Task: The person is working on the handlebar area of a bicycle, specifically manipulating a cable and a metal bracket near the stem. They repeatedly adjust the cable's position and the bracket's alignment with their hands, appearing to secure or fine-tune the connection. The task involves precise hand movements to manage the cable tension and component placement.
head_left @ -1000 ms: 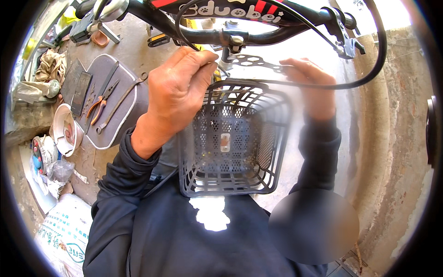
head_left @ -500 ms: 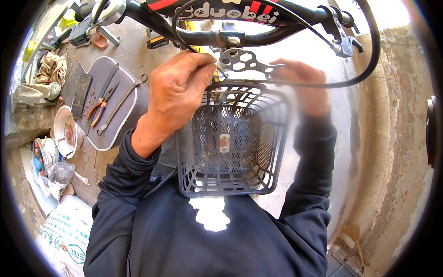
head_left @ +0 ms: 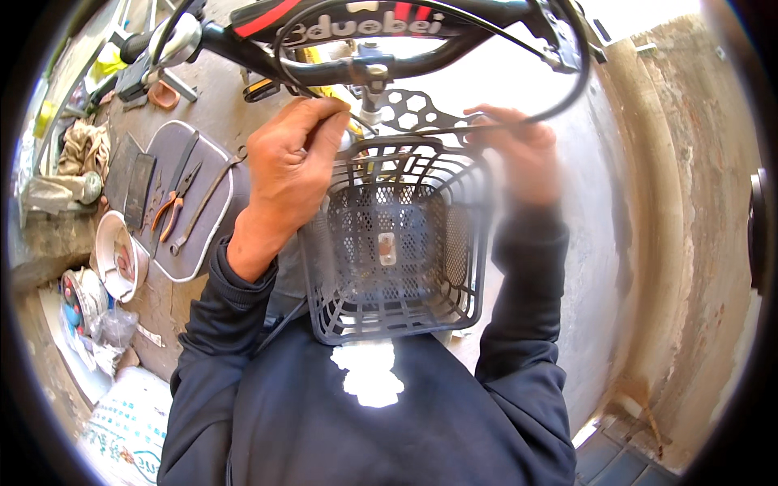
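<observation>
A black plastic bicycle basket stands in front of my chest, below the handlebar. At its far left corner my left hand is closed in a pinch on a thin black cable, which loops down from the bar. Beyond the basket's far rim lies a flat metal bracket with hexagonal holes. My right hand is at the bracket's right end, beside another run of cable. Motion blurs its fingers, so their grip cannot be made out.
On the left, a grey padded mat carries orange-handled pliers and a long spanner. A white tub stands beside it, with a white sack nearer me. A worn wall rises at the right.
The handlebar, basket and both hands have shifted slightly left in view. My left hand keeps its pinch; my right hand stays by the bracket's end, still blurred.
</observation>
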### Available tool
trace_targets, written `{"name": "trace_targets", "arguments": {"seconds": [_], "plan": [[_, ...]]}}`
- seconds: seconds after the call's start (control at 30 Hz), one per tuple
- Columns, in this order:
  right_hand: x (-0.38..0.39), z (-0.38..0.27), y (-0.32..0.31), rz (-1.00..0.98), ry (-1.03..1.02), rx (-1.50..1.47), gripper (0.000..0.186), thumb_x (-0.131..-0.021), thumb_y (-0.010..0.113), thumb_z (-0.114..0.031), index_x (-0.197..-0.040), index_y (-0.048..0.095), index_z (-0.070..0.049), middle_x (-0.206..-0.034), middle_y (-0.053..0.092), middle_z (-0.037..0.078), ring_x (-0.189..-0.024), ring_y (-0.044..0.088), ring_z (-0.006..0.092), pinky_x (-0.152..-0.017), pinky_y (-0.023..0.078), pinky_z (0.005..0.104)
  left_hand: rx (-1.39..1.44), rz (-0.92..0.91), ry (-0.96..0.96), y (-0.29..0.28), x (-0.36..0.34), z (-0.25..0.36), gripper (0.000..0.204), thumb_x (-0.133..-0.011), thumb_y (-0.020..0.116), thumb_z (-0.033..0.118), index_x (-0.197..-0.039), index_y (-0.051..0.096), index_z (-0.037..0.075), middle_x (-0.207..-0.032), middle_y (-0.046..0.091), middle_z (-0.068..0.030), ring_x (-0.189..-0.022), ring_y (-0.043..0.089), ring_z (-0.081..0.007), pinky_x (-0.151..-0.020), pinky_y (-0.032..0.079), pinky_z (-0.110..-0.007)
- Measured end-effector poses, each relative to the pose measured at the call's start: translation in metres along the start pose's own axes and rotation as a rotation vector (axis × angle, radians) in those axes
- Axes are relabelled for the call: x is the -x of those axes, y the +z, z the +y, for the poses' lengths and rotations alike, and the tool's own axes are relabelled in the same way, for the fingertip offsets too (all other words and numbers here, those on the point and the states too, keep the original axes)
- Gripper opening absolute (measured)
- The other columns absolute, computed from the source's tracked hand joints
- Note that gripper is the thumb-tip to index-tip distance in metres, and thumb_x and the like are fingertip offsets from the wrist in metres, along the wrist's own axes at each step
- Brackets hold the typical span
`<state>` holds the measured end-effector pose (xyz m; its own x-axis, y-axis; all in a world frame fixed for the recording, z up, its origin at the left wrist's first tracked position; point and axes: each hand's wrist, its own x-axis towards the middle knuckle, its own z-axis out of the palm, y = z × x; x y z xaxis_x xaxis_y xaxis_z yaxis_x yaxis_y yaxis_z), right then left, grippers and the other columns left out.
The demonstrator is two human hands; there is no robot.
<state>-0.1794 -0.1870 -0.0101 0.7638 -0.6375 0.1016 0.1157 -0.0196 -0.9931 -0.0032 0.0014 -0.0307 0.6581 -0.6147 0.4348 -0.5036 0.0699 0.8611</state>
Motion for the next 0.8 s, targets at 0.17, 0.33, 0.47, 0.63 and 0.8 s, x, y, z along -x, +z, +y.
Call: {"name": "trace_targets", "arguments": {"seconds": [0.17, 0.33, 0.47, 0.63, 0.8], "plan": [[0.016, -0.002, -0.005, 0.259, -0.099, -0.001, 0.017, -0.09, 0.065, -0.012, -0.1, 0.069, 0.0, -0.08, 0.067, 0.007, -0.068, 0.061, 0.0124, -0.054, 0.05, 0.0243, -0.067, 0.088, 0.082, -0.002, 0.005, 0.01, 0.011, -0.085, 0.064, -0.001, -0.096, 0.066, -0.002, -0.081, 0.064, -0.0078, -0.067, 0.059, -0.012, -0.062, 0.047, -0.024], [0.041, -0.01, -0.014, 0.369, -0.055, -0.171, 0.02, -0.091, 0.063, -0.017, -0.098, 0.069, 0.001, -0.077, 0.065, 0.006, -0.065, 0.06, 0.0115, -0.048, 0.048, 0.0236, -0.077, 0.095, 0.138, -0.005, 0.017, 0.025, 0.013, -0.087, 0.064, 0.0, -0.1, 0.065, -0.001, -0.086, 0.064, -0.0078, -0.075, 0.06, -0.0124, -0.065, 0.049, -0.024], [0.058, -0.016, -0.01, 0.388, -0.002, -0.274, 0.022, -0.092, 0.063, -0.019, -0.096, 0.069, 0.002, -0.073, 0.064, 0.006, -0.062, 0.059, 0.0099, -0.043, 0.046, 0.0225, -0.059, -0.057, 0.121, -0.006, 0.027, 0.038, 0.019, -0.092, 0.058, 0.002, -0.11, 0.061, -0.004, -0.101, 0.061, -0.0073, -0.086, 0.061, -0.0118, -0.078, 0.05, -0.023], [0.076, -0.025, -0.006, 0.32, 0.106, -0.37, 0.027, -0.093, 0.061, -0.027, -0.096, 0.069, -0.001, -0.068, 0.063, 0.004, -0.052, 0.057, 0.0099, -0.042, 0.046, 0.0228, -0.048, -0.156, 0.214, 0.005, 0.032, 0.057, 0.028, -0.088, 0.063, 0.002, -0.115, 0.06, -0.001, -0.106, 0.059, -0.0106, -0.088, 0.061, -0.0152, -0.072, 0.049, -0.024], [0.09, -0.022, 0.008, 0.364, 0.147, -0.373, 0.035, -0.092, 0.061, -0.036, -0.095, 0.07, -0.002, -0.066, 0.061, 0.002, -0.051, 0.056, 0.0083, -0.04, 0.044, 0.0216, -0.025, -0.275, 0.265, 0.013, 0.04, 0.06, 0.041, -0.086, 0.068, 0.01, -0.123, 0.056, 0.0, -0.116, 0.055, -0.0145, -0.092, 0.062, -0.0184, -0.069, 0.05, -0.025]]}}
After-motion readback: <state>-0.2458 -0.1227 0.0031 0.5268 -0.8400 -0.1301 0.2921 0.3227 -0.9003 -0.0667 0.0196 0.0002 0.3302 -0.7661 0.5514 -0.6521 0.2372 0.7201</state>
